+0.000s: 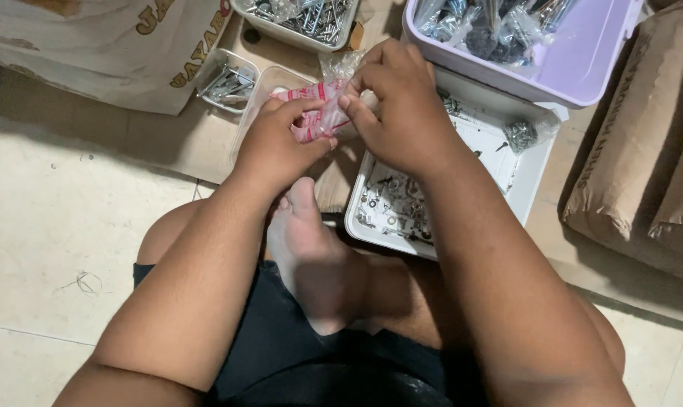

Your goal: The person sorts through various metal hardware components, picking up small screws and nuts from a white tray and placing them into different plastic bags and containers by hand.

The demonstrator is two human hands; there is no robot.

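I sit cross-legged on the floor, with both hands raised over a white tray. My left hand (275,143) and my right hand (399,105) together pinch a small clear plastic packet with red print (316,113). Fingertips of both hands meet at the packet's upper edge. What is inside the packet is hidden by my fingers. The white tray (524,181) lies under my right forearm and holds several small metal washers and nuts.
A lilac bin (583,60) of bagged hardware stands at the back right. Clear tubs of screws (228,81) and nails (304,19) sit at the back. A white sack (93,45) lies at the left, brown paper sacks (643,151) at the right.
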